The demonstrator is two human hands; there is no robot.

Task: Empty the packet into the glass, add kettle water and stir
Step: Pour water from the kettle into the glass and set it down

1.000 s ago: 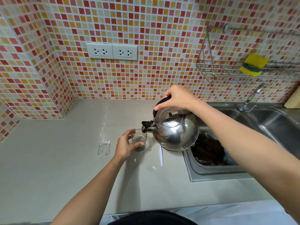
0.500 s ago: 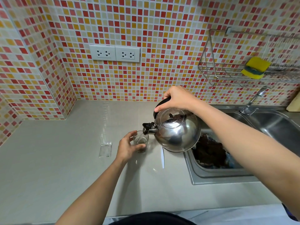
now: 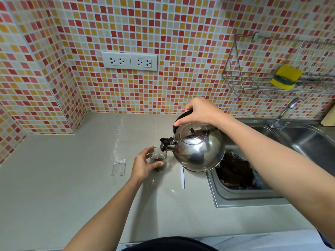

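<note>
overhead, right hand (image 3: pixel 199 111) clenches the tilted kettle (image 3: pixel 199 149) handle; left hand (image 3: pixel 145 164) wraps the glass (image 3: pixel 159 160).

Steel kettle (image 3: pixel 199 147) tilted over glass (image 3: pixel 159 159); empty packet (image 3: pixel 118 167) flat nearby

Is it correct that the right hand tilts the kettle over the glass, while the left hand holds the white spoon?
Not quite. In the head view the left hand holds the glass, not the white spoon, which lies on the counter. The right hand does tilt the kettle.
</note>
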